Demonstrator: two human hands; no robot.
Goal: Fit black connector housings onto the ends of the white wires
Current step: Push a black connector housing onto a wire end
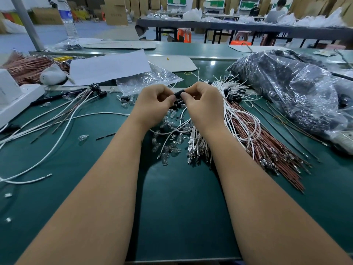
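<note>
Hands meet at frame centre, above the green bench (181,207). Left hand (152,104) and right hand (202,101) both have fingers curled tight, pinching one black connector housing (178,93) btwn them; can't tell if a wire is in it yet. White wires (202,142) lie in a bundle just below/right of the hands, w/ red-brown wires (271,150) beside them to the right. Small clear bulbs (168,148) scattered below centre. Plastic bag of black parts (286,88) at upper right. Loose finished leads (76,106) at mid left.
</note>
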